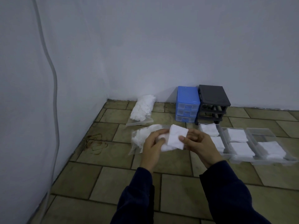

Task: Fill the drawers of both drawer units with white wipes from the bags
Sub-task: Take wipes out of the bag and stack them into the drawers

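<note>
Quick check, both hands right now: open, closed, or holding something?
Left hand: fingers curled round a bunch of white wipes.
Right hand: thumb and fingers pinch a folded white wipe.

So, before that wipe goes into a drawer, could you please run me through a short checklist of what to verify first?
1. Wipe held by both hands, left hand and right hand: ok.
2. Wipe folded flat: ok on the square in front; the bunch behind it looks crumpled.
3. Free space in the rightmost clear drawer: ok, one stack at its near end.
4. Grey drawer unit slots empty, its drawers out on the floor: ok.
5. Blue drawer unit drawers filled: cannot tell.
6. Supply left in the far bag: ok.
</note>
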